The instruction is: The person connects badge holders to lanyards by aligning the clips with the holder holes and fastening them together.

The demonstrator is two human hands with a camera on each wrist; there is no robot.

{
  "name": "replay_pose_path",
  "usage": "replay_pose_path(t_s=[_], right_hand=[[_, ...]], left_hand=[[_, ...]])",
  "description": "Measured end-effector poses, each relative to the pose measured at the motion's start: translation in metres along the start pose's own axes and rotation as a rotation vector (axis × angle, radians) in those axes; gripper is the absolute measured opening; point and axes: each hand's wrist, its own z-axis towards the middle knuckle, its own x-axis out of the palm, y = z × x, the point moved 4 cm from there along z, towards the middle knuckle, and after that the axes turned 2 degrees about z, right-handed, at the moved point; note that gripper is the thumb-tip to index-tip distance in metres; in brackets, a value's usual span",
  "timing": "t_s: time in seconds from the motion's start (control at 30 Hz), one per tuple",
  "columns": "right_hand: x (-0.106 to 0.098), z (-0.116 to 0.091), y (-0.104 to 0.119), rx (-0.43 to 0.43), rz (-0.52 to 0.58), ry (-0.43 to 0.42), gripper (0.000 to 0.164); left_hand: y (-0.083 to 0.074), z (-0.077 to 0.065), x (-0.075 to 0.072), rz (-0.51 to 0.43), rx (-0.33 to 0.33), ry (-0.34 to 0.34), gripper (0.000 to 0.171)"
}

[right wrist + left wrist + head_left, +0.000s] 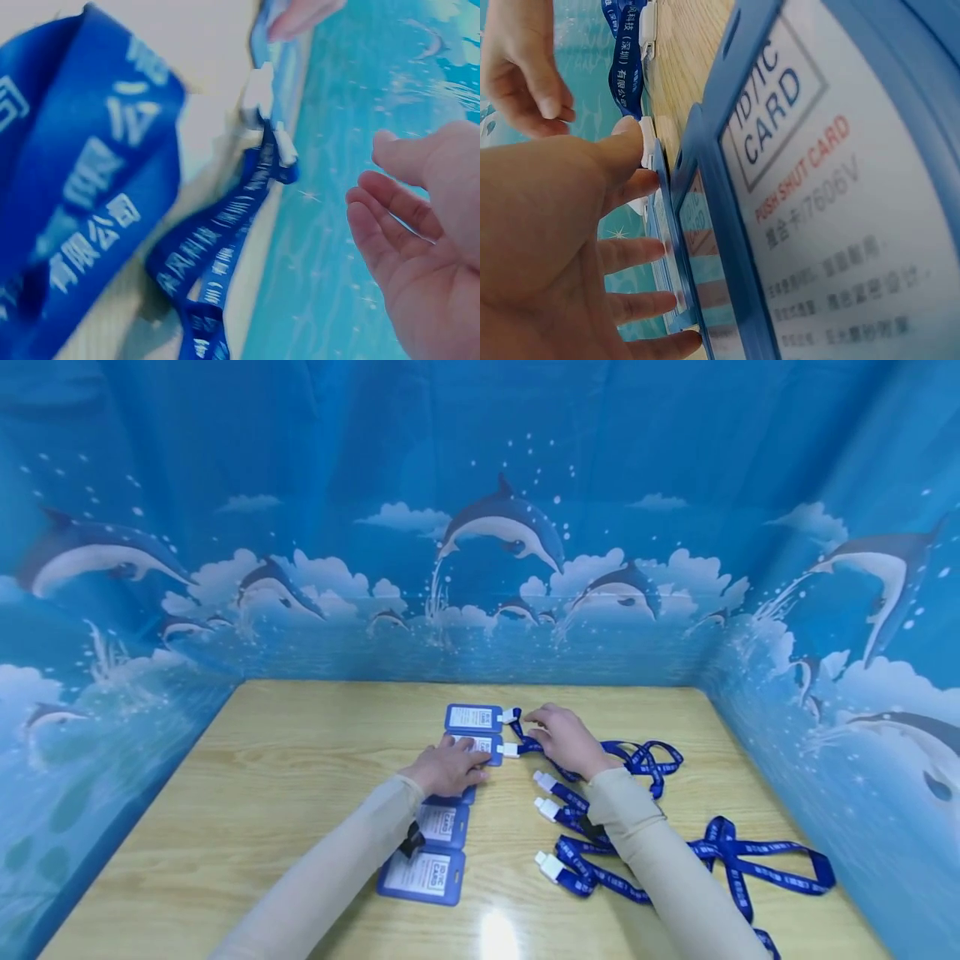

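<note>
A blue dolphin curtain backs a wooden table. Blue lanyards sprawl on its right. The right hand is near one, loosely curved, thumb and fingers apart; the left hand, fingers spread, touches badge holders. These form a column mid-table, long axes left to right, slotted ends rightward. White clips point leftward, two meeting the farthest holders.

We're reading "ID/IC CARD", "PUSH SHUT CARD", "7606V" on a blue rectangular plastic badge holder, "有限公司" on a flat blue fabric lanyard.
</note>
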Motion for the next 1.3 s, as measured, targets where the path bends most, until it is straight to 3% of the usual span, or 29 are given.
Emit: replay_pose_path(t_s=[0.07, 0.17, 0.3, 0.43, 0.63, 0.8, 1.07, 1.3], right_hand=[[-0.007, -0.005, 0.002, -0.008, 0.003, -0.017, 0.025], [-0.018, -0.013, 0.005, -0.015, 0.005, -0.04, 0.025], [-0.029, -0.025, 0.007, -0.02, -0.003, -0.067, 0.026], [-0.037, -0.037, 0.007, -0.014, -0.019, -0.103, 0.025], [-0.033, -0.053, 0.01, -0.013, -0.041, -0.093, 0.026], [-0.019, -0.06, 0.008, 0.032, -0.036, -0.018, 0.026], [0.013, -0.066, -0.004, 0.151, -0.049, 0.165, 0.039], [0.027, -0.065, -0.01, 0.172, -0.073, 0.169, 0.032]], left_hand=[[0.0, -0.001, -0.001, -0.006, -0.009, -0.043, 0.056], [-0.001, -0.004, -0.006, -0.013, -0.018, -0.161, 0.057], [0.0, -0.014, -0.016, -0.04, -0.03, -0.332, 0.045], [0.007, -0.03, -0.02, -0.067, -0.026, -0.422, 0.035], [0.019, -0.053, -0.007, -0.077, -0.006, -0.448, 0.034], [0.023, -0.066, 0.002, -0.088, 0.011, -0.48, 0.034], [0.021, -0.076, 0.008, -0.101, 0.023, -0.495, 0.034], [0.019, -0.078, 0.013, -0.126, 0.02, -0.477, 0.033]])
